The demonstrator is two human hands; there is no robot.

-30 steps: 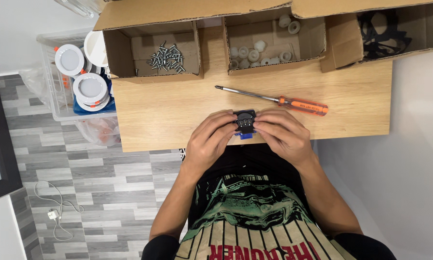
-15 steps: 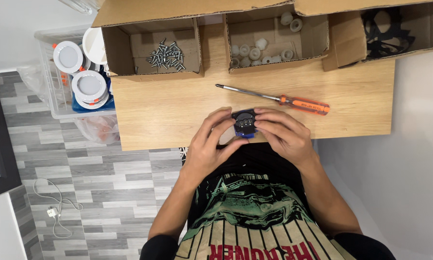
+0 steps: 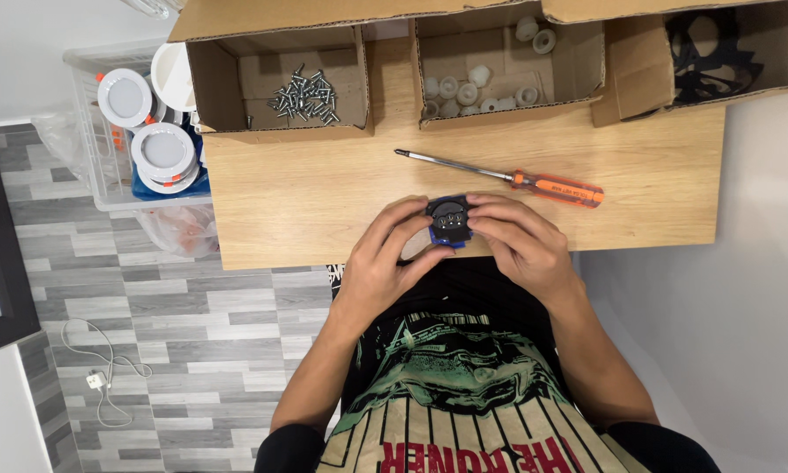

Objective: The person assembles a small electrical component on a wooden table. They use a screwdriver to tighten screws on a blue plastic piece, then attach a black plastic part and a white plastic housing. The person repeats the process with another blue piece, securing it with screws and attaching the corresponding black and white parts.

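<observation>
Desk (image 3: pixel 324 201), light wood, far edge hidden under three cardboard boxes cut off by the top of frame. Left box (image 3: pixel 275 83) holds a pile of screws (image 3: pixel 303 92). Middle box (image 3: pixel 508 66) holds small white round caps (image 3: pixel 464 92). Right box (image 3: pixel 718 52) has dark parts inside, too shadowed to make out. Clear plastic bin (image 3: pixel 91 166) off the desk's left side on the floor, with round white lamp fittings (image 3: pixel 162 151), partly hidden by the desk edge. Screwdriver (image 3: pixel 508 178) lies flat, orange handle to the right, tip to the left, long axis roughly along the desk's width, slightly tilted.

Left hand (image 3: pixel 389 258) and right hand (image 3: pixel 521 241) meet at the near desk edge, both pinching a small black and blue part (image 3: pixel 449 221) between fingertips and thumbs. Part sits just short of the screwdriver, not touching it. Roughly squarish, no clear long axis; black face with small round holes looks up at the camera, blue piece underneath. Its sides are covered by fingers.
</observation>
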